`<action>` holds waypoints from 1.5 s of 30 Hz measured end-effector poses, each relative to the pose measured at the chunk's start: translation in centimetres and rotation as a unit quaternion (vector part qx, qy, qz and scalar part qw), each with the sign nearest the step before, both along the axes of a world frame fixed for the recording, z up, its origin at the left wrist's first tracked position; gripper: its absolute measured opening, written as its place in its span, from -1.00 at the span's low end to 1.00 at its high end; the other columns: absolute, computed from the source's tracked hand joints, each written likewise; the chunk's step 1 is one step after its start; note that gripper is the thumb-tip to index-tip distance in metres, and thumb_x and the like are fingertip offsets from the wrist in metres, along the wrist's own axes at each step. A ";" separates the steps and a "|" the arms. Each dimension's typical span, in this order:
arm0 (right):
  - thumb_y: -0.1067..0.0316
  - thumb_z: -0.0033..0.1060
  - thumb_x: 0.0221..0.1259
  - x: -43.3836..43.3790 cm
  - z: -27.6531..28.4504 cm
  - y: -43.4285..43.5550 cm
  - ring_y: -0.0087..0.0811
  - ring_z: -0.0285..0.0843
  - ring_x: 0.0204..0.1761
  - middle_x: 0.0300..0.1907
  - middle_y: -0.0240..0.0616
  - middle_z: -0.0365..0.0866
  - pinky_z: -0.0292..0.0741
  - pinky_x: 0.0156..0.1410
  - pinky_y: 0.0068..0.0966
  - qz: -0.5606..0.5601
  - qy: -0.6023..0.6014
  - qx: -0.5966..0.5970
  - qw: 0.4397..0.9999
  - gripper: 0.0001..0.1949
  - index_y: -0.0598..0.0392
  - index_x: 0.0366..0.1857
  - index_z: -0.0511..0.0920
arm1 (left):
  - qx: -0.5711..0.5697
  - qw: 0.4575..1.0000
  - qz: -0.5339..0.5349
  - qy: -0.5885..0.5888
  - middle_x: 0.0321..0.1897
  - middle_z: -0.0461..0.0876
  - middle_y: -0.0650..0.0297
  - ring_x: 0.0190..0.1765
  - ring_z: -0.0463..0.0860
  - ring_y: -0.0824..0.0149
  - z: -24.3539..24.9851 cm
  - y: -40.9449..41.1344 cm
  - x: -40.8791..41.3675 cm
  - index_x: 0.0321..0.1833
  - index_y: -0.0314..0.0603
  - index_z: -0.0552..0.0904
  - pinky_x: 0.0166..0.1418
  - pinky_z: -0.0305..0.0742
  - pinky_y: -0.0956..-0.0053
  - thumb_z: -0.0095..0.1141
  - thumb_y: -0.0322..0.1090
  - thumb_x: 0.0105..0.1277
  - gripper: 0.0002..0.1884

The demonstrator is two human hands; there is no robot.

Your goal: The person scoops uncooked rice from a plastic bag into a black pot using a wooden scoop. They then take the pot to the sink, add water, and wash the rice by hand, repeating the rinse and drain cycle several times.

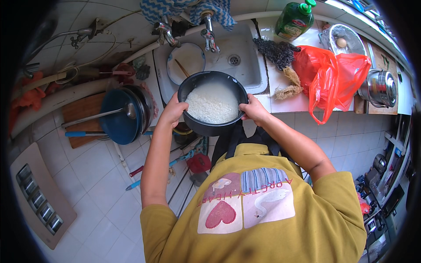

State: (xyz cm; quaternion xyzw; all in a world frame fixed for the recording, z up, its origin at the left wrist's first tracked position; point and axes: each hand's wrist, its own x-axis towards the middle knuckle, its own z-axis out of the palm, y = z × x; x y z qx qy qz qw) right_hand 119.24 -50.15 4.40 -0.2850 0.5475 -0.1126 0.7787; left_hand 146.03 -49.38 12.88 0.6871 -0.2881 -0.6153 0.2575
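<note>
A dark round pot (210, 129) is held up at the near edge of the sink (245, 41). White rice grains (212, 107) cover its near side, with cloudy water (221, 87) over the far side. My left hand (174, 111) grips the rim on the left, thumb on top. On the opposite side, my right hand (255, 110) holds the rim the same way. Behind the pot, in the sink, sits a round bowl (192, 54) of cloudy liquid with chopsticks (182, 68) in it. The pot hides part of that bowl's near side.
Two metal taps (209, 33) overhang the sink. On the right counter are a green soap bottle (294, 21), a dark mesh scrubber (276, 51), a red plastic bag (324, 75) and a steel canister (378, 87). At left hang a blue pan (115, 126) and a ladle (98, 117).
</note>
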 end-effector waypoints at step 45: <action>0.43 0.08 0.12 -0.5 -0.3 -1.4 -0.63 0.38 -0.51 -0.36 -0.36 0.45 0.56 -0.46 -0.65 -0.023 -0.022 0.057 0.998 -0.72 0.20 -0.08 0.39 | 0.044 0.998 -0.017 -0.044 -0.33 0.50 0.23 -0.23 0.47 0.31 -0.6 -3.8 -0.4 -0.12 -0.35 0.49 -0.17 0.38 0.53 -0.09 -0.57 -0.15 -0.59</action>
